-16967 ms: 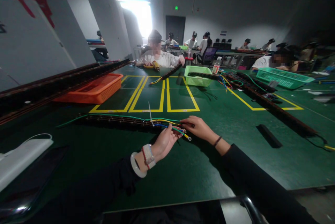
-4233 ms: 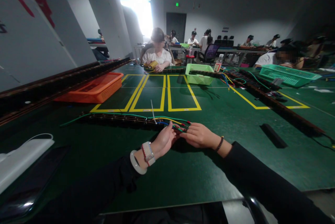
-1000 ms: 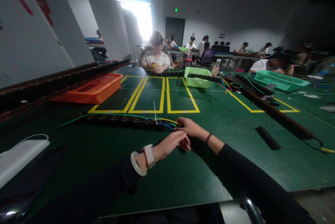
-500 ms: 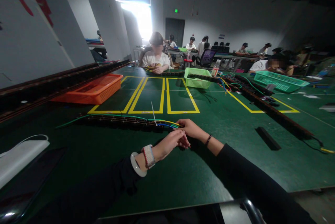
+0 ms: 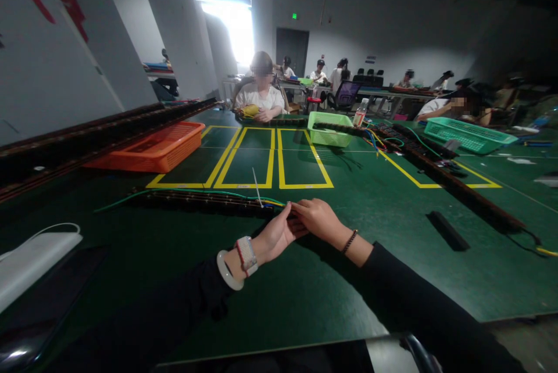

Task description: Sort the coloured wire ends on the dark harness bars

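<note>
My right grip (image 5: 321, 221) is drawn narrow around the coloured wires (image 5: 273, 204), their ends hidden; my left grip (image 5: 275, 235) cups palm-up against it, and I cannot tell whether it holds them too. The wires lead from a dark wiring harness (image 5: 196, 198) on the green surface (image 5: 279, 309), a white cable tie (image 5: 257, 185) sticking up there. Beyond sits an orange basket (image 5: 181, 153); opposite, a person in white (image 5: 260, 96).

Left grip (image 5: 279, 233) against right grip (image 5: 321, 219)
</note>
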Demonstrator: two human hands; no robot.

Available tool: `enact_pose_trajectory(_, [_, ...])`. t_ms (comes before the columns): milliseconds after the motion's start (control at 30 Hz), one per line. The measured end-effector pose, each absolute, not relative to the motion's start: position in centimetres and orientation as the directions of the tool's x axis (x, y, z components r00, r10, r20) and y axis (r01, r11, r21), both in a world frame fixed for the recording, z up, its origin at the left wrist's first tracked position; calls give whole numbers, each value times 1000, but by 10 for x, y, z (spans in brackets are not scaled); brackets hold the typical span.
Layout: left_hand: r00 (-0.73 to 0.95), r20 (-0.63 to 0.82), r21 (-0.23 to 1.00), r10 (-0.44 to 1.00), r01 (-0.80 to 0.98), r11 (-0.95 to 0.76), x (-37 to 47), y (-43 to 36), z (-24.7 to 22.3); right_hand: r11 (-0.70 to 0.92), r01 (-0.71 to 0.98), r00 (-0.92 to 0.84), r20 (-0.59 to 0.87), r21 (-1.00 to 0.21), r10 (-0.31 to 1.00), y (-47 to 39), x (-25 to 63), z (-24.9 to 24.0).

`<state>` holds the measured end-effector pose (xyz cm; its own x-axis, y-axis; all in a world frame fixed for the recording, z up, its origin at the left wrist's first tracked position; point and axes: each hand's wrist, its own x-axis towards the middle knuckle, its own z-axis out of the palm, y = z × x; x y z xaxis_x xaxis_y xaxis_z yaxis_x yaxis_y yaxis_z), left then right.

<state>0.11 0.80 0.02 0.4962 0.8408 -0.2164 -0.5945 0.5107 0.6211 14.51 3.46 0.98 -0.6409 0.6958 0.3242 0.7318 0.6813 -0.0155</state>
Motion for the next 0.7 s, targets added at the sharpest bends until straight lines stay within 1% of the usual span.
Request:
enact_pose_trajectory(67, [479, -230, 611, 847, -607, 509, 1, 9, -2, 725, 688, -697, 312, 34, 646, 31, 143, 11])
enact_pose_trajectory(100, [465, -239, 607, 852, -613, 505, 1, 10, -3, 743, 669, -710, 316, 24, 629, 29, 142, 12])
enact_pose_trajectory(133, [452, -244, 605, 858, -621, 499, 1, 11, -3, 756, 655, -712, 326, -12, 622, 28, 141, 12])
enact_pose_trajectory(200, [442, -231, 599, 867, -638, 484, 0, 11, -3, 761, 629, -679, 363, -159, 638, 27, 141, 13])
enact_pose_trajectory(300, [489, -198, 593, 849, -630, 501, -1, 10, 0, 690, 547, -583, 376, -474, 720, 30, 144, 12])
enact_pose_trajectory(367, [532, -198, 592, 823, -605, 533, -3, 9, 3, 590, 494, -531, 316, -639, 787, 34, 147, 10])
enact_pose_trajectory(433, [544, -203, 597, 814, -590, 543, -4, 8, 5, 470, 473, -493, 219, -745, 842, 38, 150, 8])
enact_pose_trajectory(500, [536, -207, 602, 818, -589, 539, -4, 8, 6, 371, 479, -468, 126, -796, 874, 40, 151, 7])
enact_pose_trajectory(567, [534, -217, 603, 817, -585, 542, -4, 7, 7, 321, 492, -461, 70, -810, 885, 40, 152, 7])
enact_pose_trajectory(633, [546, -235, 602, 804, -568, 561, -4, 8, 6, 324, 519, -459, 62, -791, 886, 38, 151, 9])
enact_pose_trajectory(700, [558, -257, 601, 789, -547, 583, -3, 8, 5, 382, 573, -452, 109, -725, 885, 35, 150, 12])
